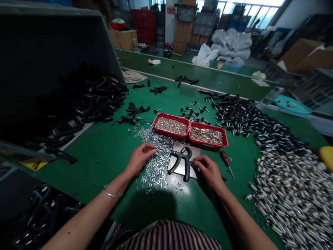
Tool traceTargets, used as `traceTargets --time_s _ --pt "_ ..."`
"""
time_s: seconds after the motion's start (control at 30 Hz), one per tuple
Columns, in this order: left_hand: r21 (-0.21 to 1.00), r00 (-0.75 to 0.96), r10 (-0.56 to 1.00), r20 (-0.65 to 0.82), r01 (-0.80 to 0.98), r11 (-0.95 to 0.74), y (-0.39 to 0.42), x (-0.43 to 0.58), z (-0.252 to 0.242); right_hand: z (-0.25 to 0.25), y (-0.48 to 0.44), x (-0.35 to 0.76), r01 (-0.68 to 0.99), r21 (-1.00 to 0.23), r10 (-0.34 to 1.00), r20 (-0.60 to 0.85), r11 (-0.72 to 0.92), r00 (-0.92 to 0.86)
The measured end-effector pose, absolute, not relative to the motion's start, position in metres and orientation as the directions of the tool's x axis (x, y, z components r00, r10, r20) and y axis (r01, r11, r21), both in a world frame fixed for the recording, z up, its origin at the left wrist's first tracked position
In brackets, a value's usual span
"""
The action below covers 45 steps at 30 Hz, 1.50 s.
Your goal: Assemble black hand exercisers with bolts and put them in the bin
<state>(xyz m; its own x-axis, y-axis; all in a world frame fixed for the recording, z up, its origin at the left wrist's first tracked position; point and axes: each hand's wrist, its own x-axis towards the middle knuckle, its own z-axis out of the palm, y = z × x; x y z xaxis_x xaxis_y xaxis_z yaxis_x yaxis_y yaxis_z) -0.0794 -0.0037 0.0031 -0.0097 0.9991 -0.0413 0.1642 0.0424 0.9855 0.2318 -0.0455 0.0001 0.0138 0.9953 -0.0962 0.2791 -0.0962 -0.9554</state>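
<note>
My left hand (140, 158) is over the left side of a spread of metal washers (157, 168), its fingers bent together. Whether a washer is pinched in them is hidden. A black hand gripper (186, 165) with a metal spring near its top lies on a flat metal plate (195, 152), handles towards me. Just right of it, my right hand (210, 171) is closed, thumb and forefinger together at the plate's edge. A dark, thin tip shows by that hand, but what it belongs to is unclear.
Two red trays (189, 133) of small metal parts stand behind the plate. A red screwdriver (225, 159) lies to the right. Black-headed bolts (234, 116) and metal springs (293, 194) are heaped at right. A grey crate (111, 45) of black handles (101, 92) stands tipped at left.
</note>
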Motion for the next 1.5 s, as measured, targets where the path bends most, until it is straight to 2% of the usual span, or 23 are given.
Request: traceTargets --time_s 0.13,0.23,0.33,0.47,0.53,0.6,0.67,0.77,0.87,1.03,1.17,1.3,1.4,1.5 --pt "0.980 0.002 1.000 -0.010 0.201 0.009 -0.004 -0.072 0.007 0.011 -0.030 0.217 0.265 -0.960 0.995 -0.095 -0.086 -0.020" --pt "0.983 0.034 0.999 0.000 0.185 -0.007 -0.006 -0.071 0.007 0.010 -0.022 0.208 0.408 -0.913 0.999 -0.033 -0.018 -0.031" --pt "0.992 0.046 0.998 -0.045 0.119 0.039 -0.006 -0.073 0.004 0.005 -0.018 0.203 0.582 -0.805 0.993 0.079 0.116 -0.089" --pt "0.990 0.076 0.993 -0.088 0.115 0.078 -0.007 -0.073 0.005 0.003 -0.017 0.206 0.653 -0.727 0.978 0.150 0.211 -0.148" --pt "0.986 0.134 0.989 -0.057 0.163 0.035 -0.006 -0.065 0.010 0.003 -0.017 0.212 0.654 -0.727 0.978 0.163 0.210 -0.133" --pt "0.961 0.234 0.972 0.030 0.262 -0.092 -0.004 -0.050 0.017 0.002 -0.019 0.218 0.644 -0.746 0.985 0.146 0.171 -0.092" --pt "0.859 0.373 0.916 0.147 0.412 -0.306 0.000 -0.030 0.021 0.001 -0.021 0.222 0.627 -0.772 0.994 0.102 0.108 -0.045" --pt "0.563 0.541 0.807 0.235 0.601 -0.567 0.010 -0.002 0.020 -0.001 -0.024 0.224 0.591 -0.805 0.998 0.057 0.051 -0.008" --pt "0.348 0.599 0.768 0.225 0.687 -0.638 0.017 0.015 0.013 -0.003 -0.027 0.223 0.560 -0.828 0.999 0.037 0.034 -0.007" --pt "0.181 0.646 0.727 0.234 0.706 -0.685 0.018 0.020 0.006 -0.008 -0.030 0.227 0.539 -0.842 0.999 0.031 0.014 0.022" --pt "0.045 0.742 0.635 0.215 0.642 -0.765 0.015 0.023 0.005 -0.008 -0.031 0.228 0.521 -0.853 0.999 0.040 0.026 0.015" --pt "0.060 0.774 0.600 0.200 0.602 -0.797 0.010 0.019 0.007 -0.006 -0.032 0.229 0.513 -0.858 0.999 0.042 0.020 0.031" --pt "0.196 0.731 0.648 0.213 0.618 -0.761 0.005 0.011 0.011 -0.007 -0.032 0.230 0.492 -0.871 0.998 0.037 0.012 0.041" --pt "0.360 0.611 0.761 0.220 0.674 -0.645 0.000 0.006 0.013 -0.011 -0.033 0.232 0.442 -0.897 0.997 0.017 -0.017 0.073"
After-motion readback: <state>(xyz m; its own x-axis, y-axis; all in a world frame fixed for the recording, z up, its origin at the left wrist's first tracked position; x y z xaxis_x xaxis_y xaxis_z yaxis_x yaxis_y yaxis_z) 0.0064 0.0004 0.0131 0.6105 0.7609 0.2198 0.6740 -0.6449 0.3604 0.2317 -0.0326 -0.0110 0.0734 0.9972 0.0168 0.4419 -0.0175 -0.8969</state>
